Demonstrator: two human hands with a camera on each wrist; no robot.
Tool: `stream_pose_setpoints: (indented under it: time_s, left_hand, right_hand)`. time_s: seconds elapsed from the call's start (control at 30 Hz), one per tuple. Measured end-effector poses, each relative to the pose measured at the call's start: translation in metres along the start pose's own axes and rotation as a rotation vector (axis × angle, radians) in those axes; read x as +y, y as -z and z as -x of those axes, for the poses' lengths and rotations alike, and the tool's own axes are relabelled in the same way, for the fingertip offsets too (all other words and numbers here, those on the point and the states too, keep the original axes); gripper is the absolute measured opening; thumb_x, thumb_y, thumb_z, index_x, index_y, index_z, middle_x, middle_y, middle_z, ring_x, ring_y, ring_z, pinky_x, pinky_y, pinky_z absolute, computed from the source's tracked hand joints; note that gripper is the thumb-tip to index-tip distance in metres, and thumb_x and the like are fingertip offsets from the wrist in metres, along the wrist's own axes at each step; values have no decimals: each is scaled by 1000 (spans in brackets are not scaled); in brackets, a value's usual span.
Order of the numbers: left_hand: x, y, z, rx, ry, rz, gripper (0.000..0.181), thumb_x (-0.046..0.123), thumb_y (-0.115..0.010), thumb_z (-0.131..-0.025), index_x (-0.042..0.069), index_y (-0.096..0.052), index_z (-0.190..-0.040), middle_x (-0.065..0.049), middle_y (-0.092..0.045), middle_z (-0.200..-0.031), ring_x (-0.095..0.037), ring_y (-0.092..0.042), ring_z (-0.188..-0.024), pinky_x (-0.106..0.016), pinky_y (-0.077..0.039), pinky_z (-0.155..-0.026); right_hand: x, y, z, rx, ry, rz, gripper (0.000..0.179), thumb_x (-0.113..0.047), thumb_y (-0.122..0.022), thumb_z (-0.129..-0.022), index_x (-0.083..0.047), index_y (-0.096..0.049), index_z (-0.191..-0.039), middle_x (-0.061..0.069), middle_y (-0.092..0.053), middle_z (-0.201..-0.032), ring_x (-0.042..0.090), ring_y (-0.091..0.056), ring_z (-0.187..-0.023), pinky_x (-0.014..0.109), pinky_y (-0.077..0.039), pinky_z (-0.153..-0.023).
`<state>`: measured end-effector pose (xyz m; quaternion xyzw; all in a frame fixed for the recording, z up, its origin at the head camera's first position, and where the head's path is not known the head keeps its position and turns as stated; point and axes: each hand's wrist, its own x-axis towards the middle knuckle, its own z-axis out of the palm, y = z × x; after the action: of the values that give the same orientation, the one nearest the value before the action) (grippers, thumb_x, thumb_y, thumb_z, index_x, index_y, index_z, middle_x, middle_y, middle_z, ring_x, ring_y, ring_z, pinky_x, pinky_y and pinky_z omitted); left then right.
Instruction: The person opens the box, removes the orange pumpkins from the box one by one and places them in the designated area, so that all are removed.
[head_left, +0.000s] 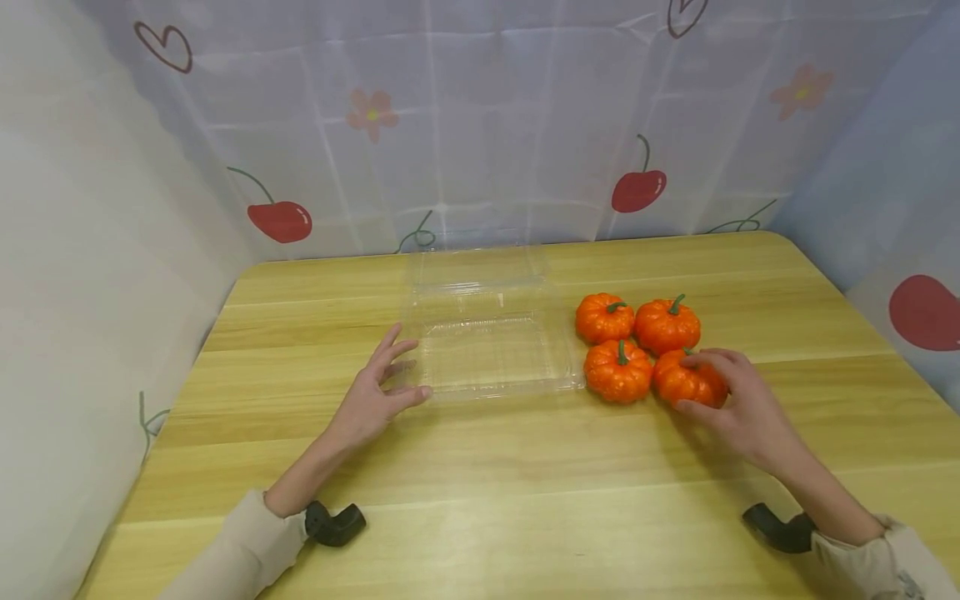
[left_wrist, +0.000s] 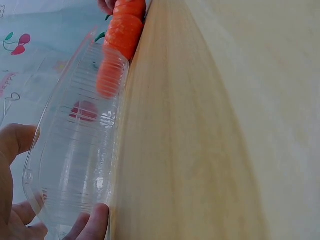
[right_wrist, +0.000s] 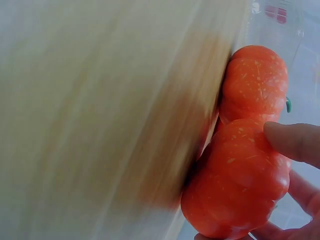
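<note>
A clear plastic clamshell box (head_left: 487, 390) lies with its lid (head_left: 480, 265) raised at the back. My left hand (head_left: 377, 398) is at its left end with fingers spread, and in the left wrist view fingertips (left_wrist: 97, 220) meet the box's side. Several small orange pumpkins with green stems sit to the right of the box. My right hand (head_left: 738, 408) holds the front right pumpkin (head_left: 686, 382), thumb in front and fingers over the top. Beside it are the front left pumpkin (head_left: 618, 375), the back left pumpkin (head_left: 602, 318) and the back right pumpkin (head_left: 666, 327).
The wooden table (head_left: 480, 517) runs back to a curtain (head_left: 480, 125) printed with cherries and flowers. More printed cloth hangs at both sides. A black curved piece (head_left: 335, 525) is at the left cuff, and another black piece (head_left: 780, 529) at the right cuff.
</note>
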<state>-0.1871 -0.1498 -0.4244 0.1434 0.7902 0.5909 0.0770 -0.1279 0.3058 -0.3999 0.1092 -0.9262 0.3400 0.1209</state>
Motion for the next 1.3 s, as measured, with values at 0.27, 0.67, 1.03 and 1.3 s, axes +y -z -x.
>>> stream_pose_setpoints:
  time_s: [0.27,0.67,1.03,1.3]
  left_hand:
    - [1,0,0,0,0,-5,68,10,-74,-89,4,-41,-148,2,-6,-165,-41,-33,-139,-52,-42,-104]
    - [0,-1,0,2,-3,-6,68,11,-75,-89,4,-41,-148,2,-6,-165,-42,-31,-140,-53,-42,-104]
    - [2,0,0,2,-1,-6,68,12,-75,-88,3,-42,-147,1,-6,-165,-42,-30,-141,-52,-42,-104]
    - [1,-1,0,3,1,0,69,12,-75,-88,3,-42,-147,1,-6,-165,-41,-30,-140,-52,-42,-104]
  right_hand:
    - [-5,-2,-2,-4,-82,-28,67,6,-79,-76,16,-38,-128,37,-44,-125,52,-42,-113,58,-35,-98]
    - [1,-1,-3,-31,-68,-4,64,0,-80,-78,16,-46,-129,38,-40,-130,55,-38,-118,68,-33,-96]
    - [6,-2,-4,-59,-50,-16,67,2,-82,-75,17,-44,-129,38,-45,-126,55,-39,-118,70,-31,-97]
    - [7,-2,-4,-62,-29,-24,68,6,-83,-71,15,-45,-127,36,-46,-125,55,-39,-118,70,-30,-96]
